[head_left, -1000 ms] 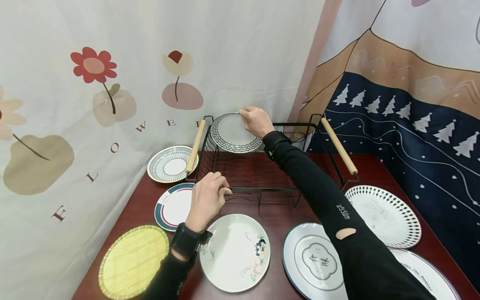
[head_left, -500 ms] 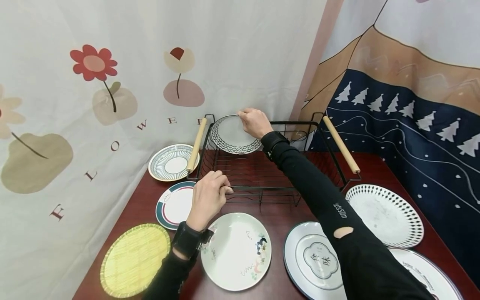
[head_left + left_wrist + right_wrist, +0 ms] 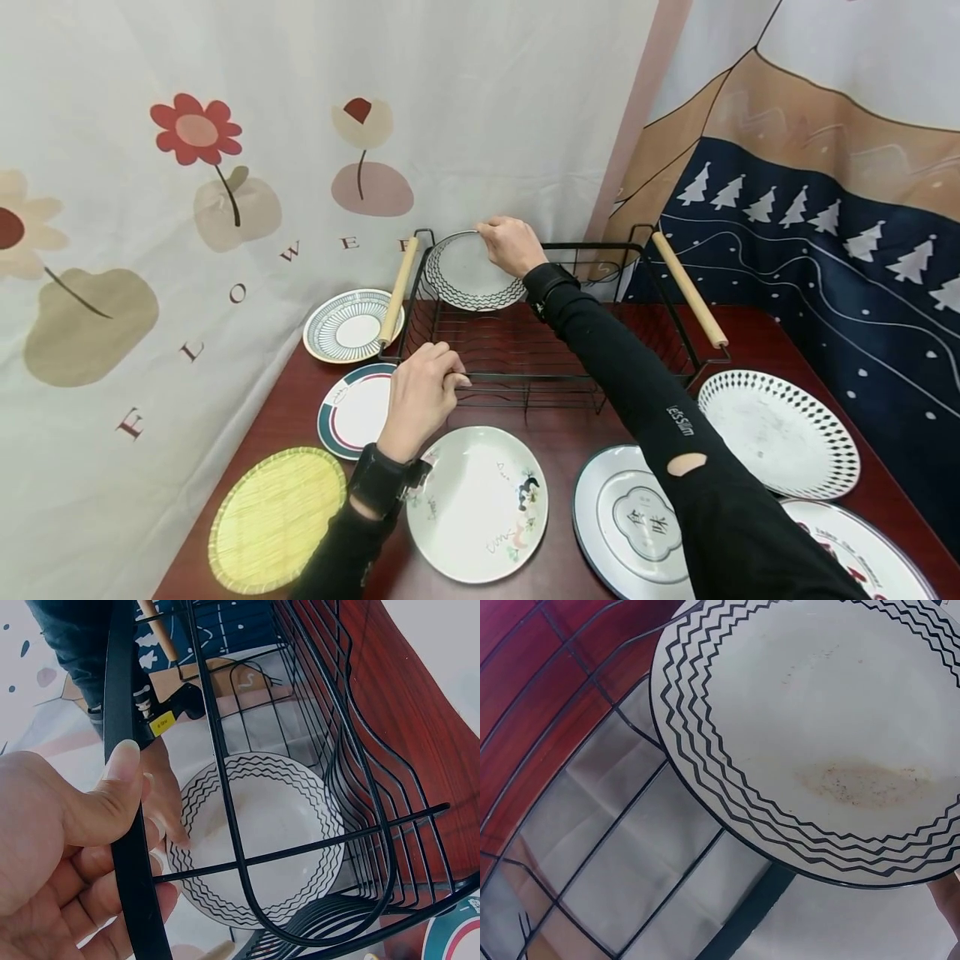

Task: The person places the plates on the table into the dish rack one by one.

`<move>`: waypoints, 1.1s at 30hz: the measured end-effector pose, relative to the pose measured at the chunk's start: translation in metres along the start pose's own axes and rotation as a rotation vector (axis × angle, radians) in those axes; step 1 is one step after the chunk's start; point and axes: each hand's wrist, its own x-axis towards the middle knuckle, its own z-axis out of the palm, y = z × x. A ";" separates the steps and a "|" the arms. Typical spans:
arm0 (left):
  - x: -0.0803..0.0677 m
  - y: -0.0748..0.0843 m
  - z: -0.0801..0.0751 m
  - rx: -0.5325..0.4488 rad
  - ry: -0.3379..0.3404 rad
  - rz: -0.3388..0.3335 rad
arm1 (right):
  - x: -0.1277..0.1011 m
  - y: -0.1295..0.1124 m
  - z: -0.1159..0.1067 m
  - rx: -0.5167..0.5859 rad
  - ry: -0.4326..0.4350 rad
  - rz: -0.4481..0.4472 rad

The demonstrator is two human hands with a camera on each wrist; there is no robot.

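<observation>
A round white plate [image 3: 463, 268] with black zigzag lines around its rim stands tilted at the back left inside a black wire dish rack [image 3: 534, 378]. My right hand [image 3: 513, 246] pinches the plate's upper rim. In the right wrist view the zigzag plate [image 3: 780, 697] fills much of the frame, with brownish marks on its face and only a little of the hand [image 3: 946, 904] showing. My left hand [image 3: 422, 393] grips the rack's front top rail. The left wrist view shows the left thumb and fingers [image 3: 124, 761] around the flat black rail [image 3: 122, 690].
Wooden handles [image 3: 690, 290] cap the rack's sides. Around it lie a striped plate [image 3: 352, 329], a teal-rimmed plate [image 3: 363, 417], a yellow woven mat [image 3: 277, 521], a cartoon plate [image 3: 476, 504], a blue-rimmed plate [image 3: 637, 517], a diamond-rimmed plate [image 3: 776, 433] and a red-lettered plate [image 3: 847, 542]. Printed cloth hangs behind.
The zigzag plate and my right hand have sunk slightly against the rack. My left hand keeps its hold on the front rail. The head view has shifted a little.
</observation>
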 end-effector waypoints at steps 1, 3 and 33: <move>0.000 0.000 0.000 0.002 0.001 0.001 | 0.000 0.000 0.000 0.003 0.002 0.004; 0.000 0.000 0.001 0.005 0.003 0.002 | 0.001 0.001 0.000 0.014 0.002 0.012; 0.000 0.002 0.001 0.003 0.005 0.000 | 0.001 -0.012 -0.007 0.101 -0.076 0.212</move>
